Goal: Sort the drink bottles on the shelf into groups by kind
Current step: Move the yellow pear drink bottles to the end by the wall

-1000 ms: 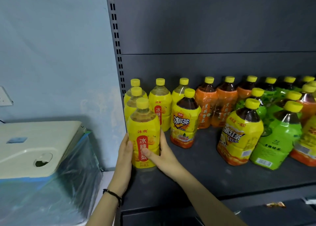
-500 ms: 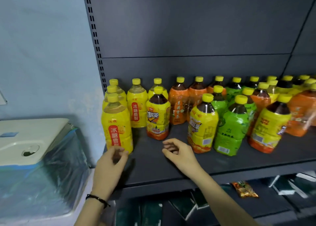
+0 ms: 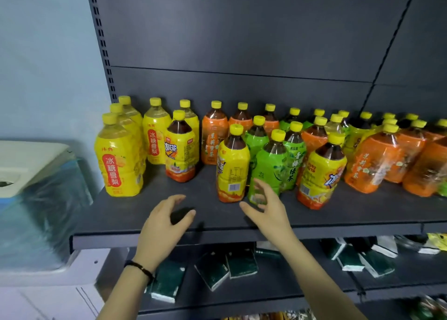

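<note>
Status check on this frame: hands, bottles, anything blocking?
Left hand open, empty, over shelf front. Right hand open, fingers spread at green tea bottle; contact unclear. Yellow pear bottles grouped left; middle and right mixed. Iced tea bottle tight beside it.

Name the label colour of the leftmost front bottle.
Yellow, with a red vertical panel bearing white characters. The bottle shows best in the head view, the only one.

A pale blue wall fills the upper left. Right of it stands a dark grey back panel with a slotted post. At left, a white machine under plastic.
</note>
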A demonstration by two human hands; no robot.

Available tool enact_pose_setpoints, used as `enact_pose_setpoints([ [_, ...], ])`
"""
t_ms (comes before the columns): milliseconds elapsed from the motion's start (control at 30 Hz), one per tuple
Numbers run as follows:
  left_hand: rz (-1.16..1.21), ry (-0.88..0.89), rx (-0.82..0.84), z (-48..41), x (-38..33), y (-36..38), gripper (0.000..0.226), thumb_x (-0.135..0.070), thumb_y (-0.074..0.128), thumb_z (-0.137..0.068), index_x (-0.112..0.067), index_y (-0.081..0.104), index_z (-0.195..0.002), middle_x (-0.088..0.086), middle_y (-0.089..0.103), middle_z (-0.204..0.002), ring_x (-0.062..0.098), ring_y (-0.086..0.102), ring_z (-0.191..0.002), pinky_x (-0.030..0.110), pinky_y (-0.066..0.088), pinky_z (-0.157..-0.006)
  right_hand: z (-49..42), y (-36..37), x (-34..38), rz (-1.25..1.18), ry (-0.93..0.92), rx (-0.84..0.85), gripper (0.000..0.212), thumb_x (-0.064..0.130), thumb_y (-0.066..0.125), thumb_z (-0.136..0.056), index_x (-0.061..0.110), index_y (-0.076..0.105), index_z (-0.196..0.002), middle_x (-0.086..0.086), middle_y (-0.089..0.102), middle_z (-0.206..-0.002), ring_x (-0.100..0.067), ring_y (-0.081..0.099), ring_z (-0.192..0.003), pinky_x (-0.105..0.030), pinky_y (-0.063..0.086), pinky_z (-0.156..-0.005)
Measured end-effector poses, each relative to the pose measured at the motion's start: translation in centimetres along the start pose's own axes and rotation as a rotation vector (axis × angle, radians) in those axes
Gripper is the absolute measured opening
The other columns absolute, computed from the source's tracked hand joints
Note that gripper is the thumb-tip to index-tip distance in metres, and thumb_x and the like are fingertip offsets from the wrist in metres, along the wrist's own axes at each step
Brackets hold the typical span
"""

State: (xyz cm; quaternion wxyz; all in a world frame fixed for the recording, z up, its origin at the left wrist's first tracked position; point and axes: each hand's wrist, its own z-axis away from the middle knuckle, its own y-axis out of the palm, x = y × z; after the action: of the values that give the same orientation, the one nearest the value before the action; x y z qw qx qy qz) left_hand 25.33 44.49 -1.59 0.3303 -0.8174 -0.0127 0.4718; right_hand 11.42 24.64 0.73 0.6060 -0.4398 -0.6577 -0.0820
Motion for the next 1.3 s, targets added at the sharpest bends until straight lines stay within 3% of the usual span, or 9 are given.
enact_pose_setpoints([
  [200,0.2,-0.048,-0.177,-6.4,-0.2,-0.1,0.063,-0.031,0.07,-0.085,-0.018,0.042,-0.139,0.001,0.046,-0.141,0.015,0.041,-0.131,0.035,0.035,-0.108,-3.7,4.0,0.6,-0.078,0.015,-0.079,0.105,0.029,0.08,-0.075,0.022,0.009,-0.152,0.001,0.024,-0.155,-0.016,0.028,-0.141,-0.038,0.029,-0.115],
  [400,0.355,-0.13,-0.23,-12.3,1.2,0.6,0.087,-0.032,0.076,-0.079,-0.018,0.025,-0.148,0.003,0.033,-0.151,0.018,0.032,-0.138,0.04,0.034,-0.111,-6.0,7.7,0.7,-0.063,0.01,-0.206,0.119,0.031,0.084,-0.069,0.015,0.0,-0.151,-0.006,0.008,-0.158,-0.02,0.008,-0.145,-0.038,0.013,-0.119],
  [567,0.397,-0.167,-0.195,-16.5,1.9,1.9,0.113,-0.039,0.083,-0.068,-0.026,0.009,-0.151,0.001,0.029,-0.154,0.019,0.032,-0.139,0.046,0.035,-0.112,-8.8,7.7,-0.1,-0.208,0.02,-0.184,0.107,0.032,0.081,-0.069,0.023,0.01,-0.149,-0.004,0.024,-0.153,-0.019,0.03,-0.14,-0.044,0.032,-0.115],
  [667,0.395,-0.16,-0.205,-17.8,2.2,2.6,0.111,-0.031,0.084,-0.069,-0.022,0.01,-0.152,0.004,0.029,-0.153,0.02,0.031,-0.139,0.043,0.033,-0.113,-9.5,7.4,-0.6,-0.2,-0.003,-0.161,0.098,0.022,0.08,-0.075,0.024,0.012,-0.146,-0.003,0.031,-0.149,-0.016,0.038,-0.135,-0.043,0.037,-0.111],
  [800,0.24,-0.24,-0.203,-17.8,3.9,2.6,0.108,-0.05,0.086,-0.058,-0.021,0.03,-0.146,0.008,0.032,-0.144,0.027,0.029,-0.137,0.05,0.031,-0.112,-9.9,7.6,-1.2,-0.213,-0.019,-0.181,0.095,0.017,0.081,-0.074,0.024,0.017,-0.144,-0.001,0.036,-0.145,-0.014,0.041,-0.131,-0.041,0.039,-0.11],
  [967,0.43,-0.187,-0.112,-17.1,4.7,1.9,0.072,-0.063,0.084,-0.047,-0.045,0.038,-0.099,0.003,0.045,-0.13,0.023,0.048,-0.123,0.048,0.051,-0.093,-9.8,7.4,-1.5,-0.24,-0.026,-0.112,0.093,0.017,0.082,-0.073,0.03,0.02,-0.141,0.002,0.037,-0.142,-0.014,0.044,-0.129,-0.042,0.044,-0.105],
  [1067,0.534,-0.154,-0.016,-17.7,3.9,2.3,0.073,-0.026,0.084,-0.068,-0.033,0.027,-0.112,0.005,0.048,-0.129,0.018,0.055,-0.114,0.041,0.053,-0.09,-9.4,7.2,-1.4,-0.221,-0.028,-0.079,0.093,0.024,0.083,-0.073,0.041,0.019,-0.137,0.006,0.038,-0.142,-0.014,0.045,-0.13,-0.044,0.045,-0.105],
  [1133,0.584,-0.143,-0.009,-17.9,3.2,2.7,0.079,-0.014,0.081,-0.072,-0.034,0.022,-0.121,0.003,0.051,-0.125,0.013,0.057,-0.108,0.038,0.051,-0.089,-9.0,7.1,-1.3,-0.195,-0.029,-0.064,0.092,0.028,0.082,-0.073,0.043,0.017,-0.137,0.006,0.039,-0.143,-0.014,0.045,-0.13,-0.044,0.045,-0.105],
  [1300,0.531,-0.102,-0.093,-15.2,1.4,3.0,0.076,-0.032,0.082,-0.06,-0.03,0.042,-0.124,-0.009,0.058,-0.113,0.007,0.059,-0.103,0.03,0.052,-0.083,-7.9,6.6,-1.4,-0.187,-0.058,-0.051,0.093,0.037,0.079,-0.072,0.045,0.016,-0.14,0.005,0.038,-0.146,-0.013,0.043,-0.132,-0.043,0.043,-0.106],
])
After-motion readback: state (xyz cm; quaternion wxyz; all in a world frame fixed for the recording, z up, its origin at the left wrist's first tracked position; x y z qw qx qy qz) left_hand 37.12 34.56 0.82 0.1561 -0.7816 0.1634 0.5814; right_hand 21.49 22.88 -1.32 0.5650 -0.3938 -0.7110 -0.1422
